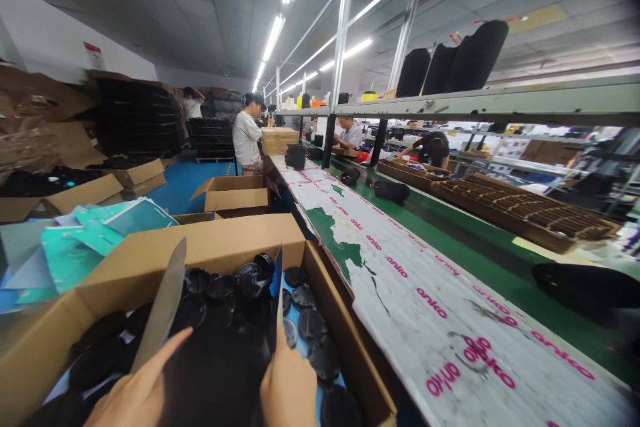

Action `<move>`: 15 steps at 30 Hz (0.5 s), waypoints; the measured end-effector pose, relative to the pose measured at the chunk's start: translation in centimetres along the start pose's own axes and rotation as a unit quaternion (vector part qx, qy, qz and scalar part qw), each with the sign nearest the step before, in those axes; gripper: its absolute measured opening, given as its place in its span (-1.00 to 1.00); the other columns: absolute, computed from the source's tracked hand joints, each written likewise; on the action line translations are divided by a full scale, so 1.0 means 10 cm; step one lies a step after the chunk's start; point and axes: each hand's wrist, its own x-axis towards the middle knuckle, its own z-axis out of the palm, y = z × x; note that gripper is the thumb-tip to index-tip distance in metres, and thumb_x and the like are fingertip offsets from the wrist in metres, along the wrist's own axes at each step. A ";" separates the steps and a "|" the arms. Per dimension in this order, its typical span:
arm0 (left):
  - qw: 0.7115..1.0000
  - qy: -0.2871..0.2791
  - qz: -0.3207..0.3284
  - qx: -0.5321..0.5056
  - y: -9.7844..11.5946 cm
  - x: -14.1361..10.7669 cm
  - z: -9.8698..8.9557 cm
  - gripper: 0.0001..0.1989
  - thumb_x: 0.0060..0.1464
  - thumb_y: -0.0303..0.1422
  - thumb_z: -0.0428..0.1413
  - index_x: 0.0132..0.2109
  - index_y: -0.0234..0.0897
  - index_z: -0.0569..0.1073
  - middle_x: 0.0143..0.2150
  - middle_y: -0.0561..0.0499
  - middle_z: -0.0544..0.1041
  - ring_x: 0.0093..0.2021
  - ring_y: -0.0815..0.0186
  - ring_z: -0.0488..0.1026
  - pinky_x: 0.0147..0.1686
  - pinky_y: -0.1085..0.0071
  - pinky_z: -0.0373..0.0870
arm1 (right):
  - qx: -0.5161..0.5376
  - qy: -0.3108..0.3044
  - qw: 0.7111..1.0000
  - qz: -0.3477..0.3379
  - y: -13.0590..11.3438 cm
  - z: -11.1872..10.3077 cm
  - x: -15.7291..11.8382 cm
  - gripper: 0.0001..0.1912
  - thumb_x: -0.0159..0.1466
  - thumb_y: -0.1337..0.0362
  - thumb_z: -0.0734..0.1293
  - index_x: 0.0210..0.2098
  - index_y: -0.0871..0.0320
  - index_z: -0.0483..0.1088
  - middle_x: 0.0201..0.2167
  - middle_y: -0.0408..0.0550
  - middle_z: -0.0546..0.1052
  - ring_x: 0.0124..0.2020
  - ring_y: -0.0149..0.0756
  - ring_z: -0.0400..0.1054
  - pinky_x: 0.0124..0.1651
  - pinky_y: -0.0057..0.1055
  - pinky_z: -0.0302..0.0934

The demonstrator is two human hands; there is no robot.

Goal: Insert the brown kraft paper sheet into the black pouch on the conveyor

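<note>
An open cardboard box (255, 230) in front of me holds several round black plastic parts (313, 325) and a large dark mass in its middle, blurred. My left hand (137, 390) is over the box's near left part, index finger stretched out, closed at the base of a grey blade-shaped piece (163, 303) that points up and away. On the other side of the dark mass, my right hand (289, 383) grips the lower end of a thin upright piece (279, 290), blue on one face and pale along the edge. What these pieces belong to cannot be made out.
To the right runs a bench covered with printed white sheeting (370, 247), beside a green belt (450, 233) carrying black items. Teal and blue sheets (95, 233) lie left of the box. Another open carton (237, 197) and a person (247, 137) are beyond.
</note>
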 end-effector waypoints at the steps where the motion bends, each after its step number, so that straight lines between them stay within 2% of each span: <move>1: 0.999 -0.052 -0.005 -0.012 0.11 -0.01 -0.05 -0.40 0.18 -0.36 -0.44 0.25 -0.06 0.25 0.17 -0.02 0.42 0.13 0.19 0.41 0.10 0.26 0.31 | 0.013 0.003 1.000 -0.005 -0.03 0.01 -0.02 -0.26 0.15 0.66 0.09 0.33 0.36 0.04 -0.21 0.33 0.60 -0.18 0.19 0.52 -0.13 0.06 0.37; 3: 0.994 -0.107 -0.006 0.017 0.37 -0.05 -0.15 -0.40 0.15 -0.43 -0.41 0.20 -0.23 0.31 0.25 -0.06 0.34 0.27 0.15 0.23 0.26 0.17 0.10 | 0.044 0.006 0.999 -0.012 -0.01 0.05 -0.04 -0.30 0.19 0.60 0.11 0.34 0.33 0.04 -0.22 0.34 0.59 -0.19 0.23 0.52 -0.14 0.12 0.35; 5: 0.991 -0.103 0.016 0.079 0.66 -0.12 -0.23 -0.40 0.14 -0.52 -0.42 0.22 -0.42 0.26 0.22 -0.17 0.36 0.25 0.13 0.27 0.24 0.15 0.14 | 0.085 0.002 0.996 -0.017 0.09 0.13 -0.04 -0.37 0.24 0.51 0.16 0.31 0.24 0.14 -0.14 0.32 0.57 -0.05 0.25 0.46 -0.04 0.14 0.30; 7: 0.986 -0.097 0.039 0.127 0.92 -0.20 -0.28 -0.41 0.14 -0.58 -0.44 0.22 -0.57 0.22 0.17 -0.27 0.39 0.20 0.10 0.32 0.18 0.16 0.23 | 0.133 -0.013 0.991 -0.014 0.22 0.27 -0.03 -0.42 0.24 0.45 0.23 0.25 0.14 0.25 0.04 0.23 0.51 0.18 0.19 0.29 0.13 0.09 0.21; 9: 0.982 -0.095 0.052 0.156 1.11 -0.25 -0.31 -0.42 0.12 -0.63 -0.43 0.19 -0.58 0.25 0.14 -0.30 0.41 0.15 0.08 0.38 0.12 0.17 0.30 | 0.183 -0.028 0.983 0.002 0.31 0.44 -0.01 -0.40 0.23 0.44 0.27 0.26 0.09 0.22 0.17 0.10 0.41 0.29 0.08 0.13 0.21 0.00 0.14; 11: 0.976 -0.102 0.061 0.185 1.23 -0.28 -0.29 -0.41 0.09 -0.67 -0.38 0.12 -0.49 0.35 0.11 -0.27 0.45 0.09 0.09 0.43 0.06 0.19 0.35 | 0.225 -0.038 0.973 0.023 0.35 0.60 0.00 -0.33 0.23 0.46 0.26 0.31 0.09 0.10 0.22 0.05 0.35 0.31 0.03 0.07 0.23 -0.02 0.13; 13: 0.970 -0.107 0.072 0.208 1.29 -0.29 -0.25 -0.41 0.06 -0.70 -0.36 0.03 -0.42 0.44 0.09 -0.26 0.46 0.04 0.09 0.46 0.03 0.19 0.35 | 0.255 -0.041 0.965 0.038 0.32 0.73 0.00 -0.31 0.25 0.44 0.24 0.34 0.10 0.00 0.27 0.07 0.26 0.33 0.04 -0.02 0.25 -0.03 0.10; 15: 0.964 -0.106 0.078 0.231 1.32 -0.28 -0.20 -0.41 0.05 -0.72 -0.36 -0.04 -0.42 0.49 0.05 -0.26 0.48 0.00 0.09 0.48 0.01 0.21 0.36 | 0.269 -0.039 0.961 0.050 0.28 0.82 0.01 -0.37 0.31 0.35 0.22 0.34 0.11 -0.01 0.32 0.13 0.15 0.34 0.09 -0.10 0.26 0.01 0.07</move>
